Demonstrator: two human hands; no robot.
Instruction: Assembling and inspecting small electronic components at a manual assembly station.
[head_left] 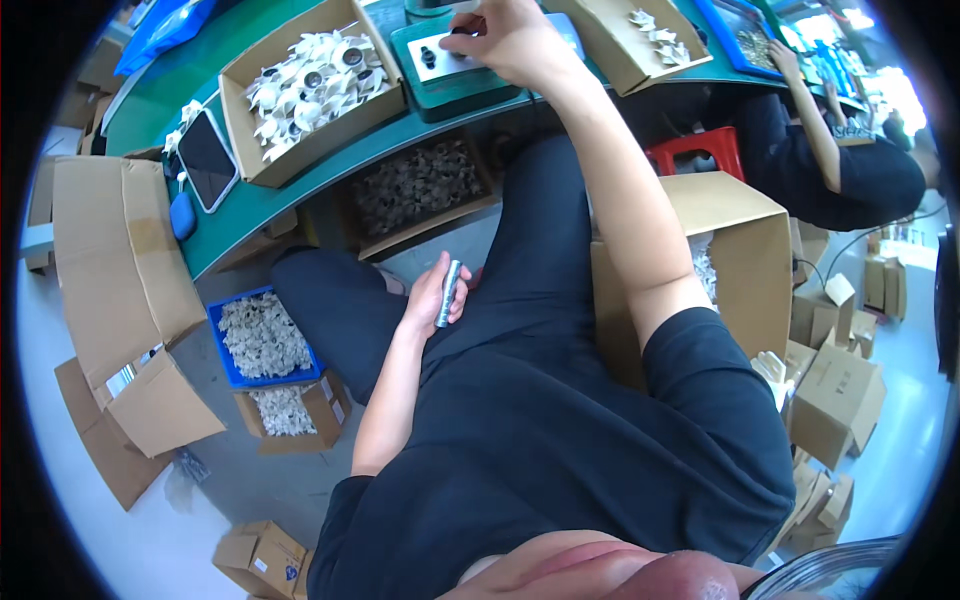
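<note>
My left hand (pixel 432 298) rests over my lap, its fingers wrapped round a short, shiny grey cylinder (pixel 448 294). Up at the bench, my right hand (pixel 505 42) reaches over a green device (pixel 450 100) with a white plate (pixel 420 48) on top. Thumb and forefinger are pinched together on a small dark part, mostly hidden by the fingers. Beside it on the plate stands a small black round piece (pixel 428 57). Left of the device, an open cardboard box (pixel 250 165) holds many white finned plastic parts (pixel 315 85), some with dark round centres.
A phone (pixel 208 160) and a blue case (pixel 182 215) lie near the bench's left edge. Another carton (pixel 640 75) stands right of the device. Below are a parts-filled blue bin (pixel 228 350) and a tall carton (pixel 755 270) by my right side. A co-worker (pixel 850 180) sits at right.
</note>
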